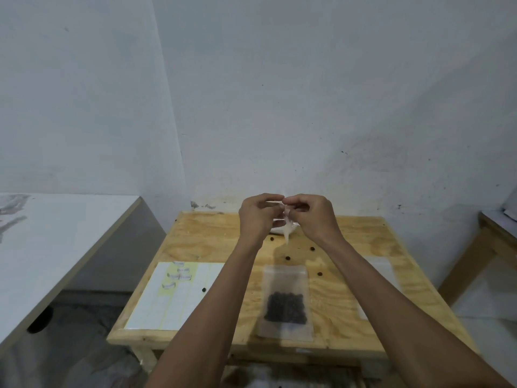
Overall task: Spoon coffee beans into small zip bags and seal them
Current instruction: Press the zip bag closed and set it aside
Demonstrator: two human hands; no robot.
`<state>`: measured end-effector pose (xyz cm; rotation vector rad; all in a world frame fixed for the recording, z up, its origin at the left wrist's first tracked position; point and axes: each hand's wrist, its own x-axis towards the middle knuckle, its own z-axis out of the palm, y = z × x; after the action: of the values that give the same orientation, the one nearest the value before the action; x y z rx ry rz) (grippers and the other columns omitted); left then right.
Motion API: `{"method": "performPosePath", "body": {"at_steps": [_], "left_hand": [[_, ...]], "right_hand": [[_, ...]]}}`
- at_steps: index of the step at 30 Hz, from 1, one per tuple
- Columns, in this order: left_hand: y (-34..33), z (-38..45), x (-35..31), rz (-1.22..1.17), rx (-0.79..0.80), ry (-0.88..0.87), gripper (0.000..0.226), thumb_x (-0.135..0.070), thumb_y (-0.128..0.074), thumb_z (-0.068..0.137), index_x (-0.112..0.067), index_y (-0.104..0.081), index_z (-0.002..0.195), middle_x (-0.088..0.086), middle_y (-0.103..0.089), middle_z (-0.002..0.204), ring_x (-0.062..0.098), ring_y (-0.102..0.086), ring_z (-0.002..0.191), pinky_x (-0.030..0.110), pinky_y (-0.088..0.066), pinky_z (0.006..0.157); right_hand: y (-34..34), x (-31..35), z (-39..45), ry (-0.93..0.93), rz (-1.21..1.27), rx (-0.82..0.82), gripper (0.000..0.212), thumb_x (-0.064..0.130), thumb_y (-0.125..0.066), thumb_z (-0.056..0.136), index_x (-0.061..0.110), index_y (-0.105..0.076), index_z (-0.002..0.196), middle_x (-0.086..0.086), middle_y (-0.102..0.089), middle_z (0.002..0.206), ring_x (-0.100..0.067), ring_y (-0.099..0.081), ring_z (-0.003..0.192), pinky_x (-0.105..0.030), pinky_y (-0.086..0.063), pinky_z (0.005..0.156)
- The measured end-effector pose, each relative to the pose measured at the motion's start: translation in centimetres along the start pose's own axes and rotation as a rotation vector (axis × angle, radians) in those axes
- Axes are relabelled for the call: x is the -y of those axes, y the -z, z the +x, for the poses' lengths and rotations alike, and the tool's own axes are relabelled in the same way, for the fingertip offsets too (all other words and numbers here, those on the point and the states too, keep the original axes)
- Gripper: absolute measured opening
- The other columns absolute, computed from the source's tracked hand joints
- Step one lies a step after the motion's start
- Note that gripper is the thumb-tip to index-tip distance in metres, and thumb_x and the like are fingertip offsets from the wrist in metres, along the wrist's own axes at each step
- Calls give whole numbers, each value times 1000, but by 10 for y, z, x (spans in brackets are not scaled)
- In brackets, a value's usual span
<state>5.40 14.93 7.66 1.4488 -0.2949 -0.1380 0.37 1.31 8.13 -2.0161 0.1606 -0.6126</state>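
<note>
filled bag [285,302] lies on table [347,309] nearer than both hands. beyond it, left hand [256,217] and right hand [309,215] pinch an empty bag [286,233], apparently opening it. next: spooning beans; spoon unseen.

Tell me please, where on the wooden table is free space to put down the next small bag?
Bare wood lies between the filled bag and the clear sheet at the right, and along the table far left corner beyond the label sheet. The middle is crowded: loose beans are scattered there, under the left hand and right hand, which pinch an empty bag.
</note>
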Motion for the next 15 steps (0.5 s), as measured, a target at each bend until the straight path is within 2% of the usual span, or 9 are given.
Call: {"method": "performPosePath", "body": {"at_steps": [4, 9, 12, 15], "left_hand": [[-6, -1, 0, 127, -83, -46, 27, 11, -60, 78, -5, -78, 90, 16, -75, 70, 22, -69, 57, 37, -62, 64], [-10, -2, 5, 251, -151, -96, 25, 1, -63, 81, -12, -82, 90, 6, -74, 66, 29, -72, 63, 43, -63, 67], [-12, -4, 4, 234, -163, -99, 17, -4, -66, 86, -12, -81, 90, 4, -75, 66, 24, -73, 59, 40, -64, 66], [-9, -3, 3, 204, -122, -66, 17, 0, -66, 91, -8, -80, 97, 8, -77, 73, 19, -72, 57, 33, -62, 62]], "right_hand": [[-6, 1, -1, 14, -54, -46, 20, -3, -70, 87, 8, -80, 101, -1, -76, 87, -8, -72, 80, -12, -54, 72], [-14, 1, -4, 55, -190, -102, 25, 0, -64, 86, 10, -81, 102, -1, -78, 94, -13, -71, 86, -26, -58, 81], [-15, 5, -4, 78, -218, -74, 26, 0, -63, 87, 13, -81, 102, 2, -77, 89, -9, -70, 81, -23, -58, 75], [-11, 7, -3, 72, -195, -78, 22, 2, -66, 89, 10, -80, 104, 0, -76, 93, -8, -69, 81, -20, -57, 76]]}}
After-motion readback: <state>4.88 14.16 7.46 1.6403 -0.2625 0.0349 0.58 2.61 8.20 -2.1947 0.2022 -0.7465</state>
